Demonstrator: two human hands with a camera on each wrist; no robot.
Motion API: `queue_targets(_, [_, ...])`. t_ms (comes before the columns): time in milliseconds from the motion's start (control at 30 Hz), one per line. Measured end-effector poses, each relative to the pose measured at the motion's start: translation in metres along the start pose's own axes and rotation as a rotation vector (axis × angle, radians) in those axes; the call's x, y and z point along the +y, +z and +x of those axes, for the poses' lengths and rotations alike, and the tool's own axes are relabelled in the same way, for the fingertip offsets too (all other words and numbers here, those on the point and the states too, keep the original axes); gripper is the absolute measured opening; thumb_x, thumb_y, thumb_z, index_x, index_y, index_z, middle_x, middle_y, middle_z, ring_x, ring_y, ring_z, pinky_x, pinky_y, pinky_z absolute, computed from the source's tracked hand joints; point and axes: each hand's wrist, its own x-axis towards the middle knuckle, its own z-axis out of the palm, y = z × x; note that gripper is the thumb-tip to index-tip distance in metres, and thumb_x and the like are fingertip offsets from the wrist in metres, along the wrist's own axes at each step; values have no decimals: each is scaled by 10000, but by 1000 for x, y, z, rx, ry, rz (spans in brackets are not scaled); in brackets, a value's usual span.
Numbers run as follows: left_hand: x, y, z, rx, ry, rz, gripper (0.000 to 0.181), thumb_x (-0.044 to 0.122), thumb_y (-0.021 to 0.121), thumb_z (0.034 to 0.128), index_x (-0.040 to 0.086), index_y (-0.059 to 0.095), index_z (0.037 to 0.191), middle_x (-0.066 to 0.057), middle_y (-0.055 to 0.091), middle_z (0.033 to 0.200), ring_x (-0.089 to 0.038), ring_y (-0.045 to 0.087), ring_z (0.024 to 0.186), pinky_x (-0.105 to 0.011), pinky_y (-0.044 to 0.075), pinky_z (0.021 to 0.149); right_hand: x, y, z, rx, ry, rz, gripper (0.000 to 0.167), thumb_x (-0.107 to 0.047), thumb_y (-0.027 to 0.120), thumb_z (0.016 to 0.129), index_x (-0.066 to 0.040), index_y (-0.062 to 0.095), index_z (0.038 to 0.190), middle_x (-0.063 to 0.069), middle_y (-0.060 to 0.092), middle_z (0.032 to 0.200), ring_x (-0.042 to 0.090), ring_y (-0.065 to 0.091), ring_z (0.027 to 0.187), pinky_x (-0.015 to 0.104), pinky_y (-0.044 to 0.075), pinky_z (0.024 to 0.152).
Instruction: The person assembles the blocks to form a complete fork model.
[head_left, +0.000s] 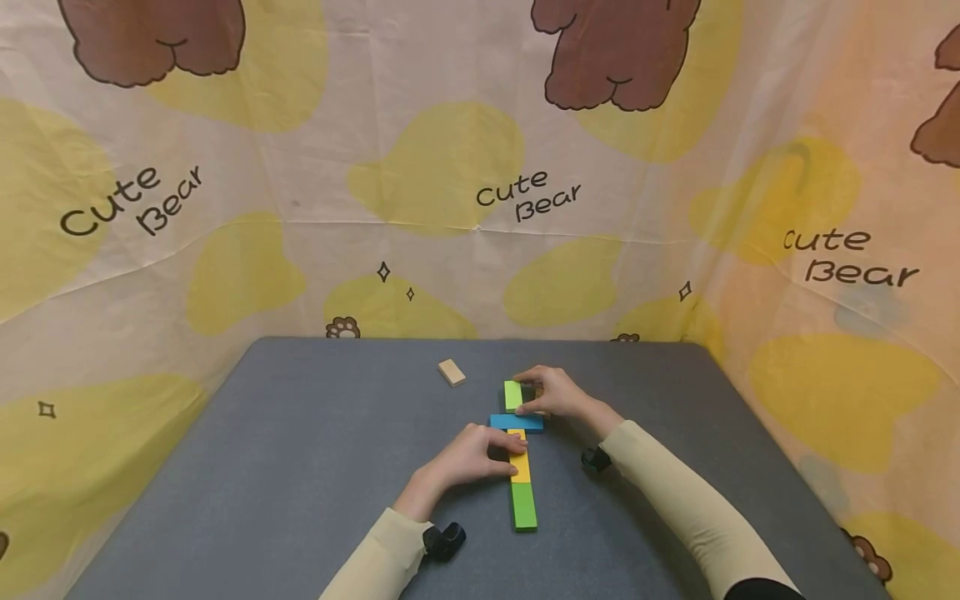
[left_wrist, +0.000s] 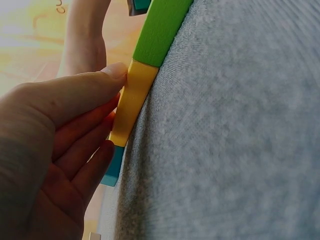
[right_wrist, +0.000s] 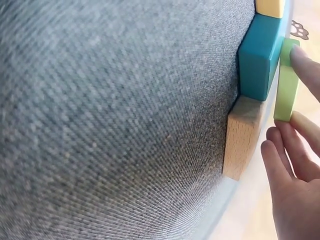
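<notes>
In my right hand (head_left: 558, 393), thumb and fingertips pinch a light green block (right_wrist: 287, 85) by its ends. It is near a blue block (right_wrist: 257, 62) and a plain wooden block (right_wrist: 242, 137); whether it touches them I cannot tell. The thumb and fingers of my left hand (head_left: 471, 457) are extended and touch the yellow block (head_left: 521, 473), which lies flat. The blue block lies crosswise at the yellow block's far end. A darker green block (head_left: 524, 507) meets its near end, in line with it. From the head view, the light green block covers the wooden one.
Another bare wooden block (head_left: 452, 372) lies by itself near the back of the grey table (head_left: 300, 467). A printed cloth (head_left: 420, 183) hangs behind the table and along its sides. Both wrists wear dark straps with small devices.
</notes>
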Motion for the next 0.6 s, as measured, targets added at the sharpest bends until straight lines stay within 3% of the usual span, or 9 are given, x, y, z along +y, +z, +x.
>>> queue_targets(367, [0,0,0,-6,-9,-15,354,297,741,841,229,703,1186,149,703,1178,-36,623,1164,-274,498,1012,3,1,2,-33,1,-19,605,-348,824,746,-132,629,1276,67,651,1163,187,537,895,279,475,764])
queue_targets(600, [0,-1,0,-8,-8,-15,352,298,740,841,228,704,1184,145,706,1174,-33,627,1154,-261,499,1005,2,2,2,-32,-13,-27,616,-348,832,735,-109,634,1267,71,652,1163,175,595,985,348,543,847])
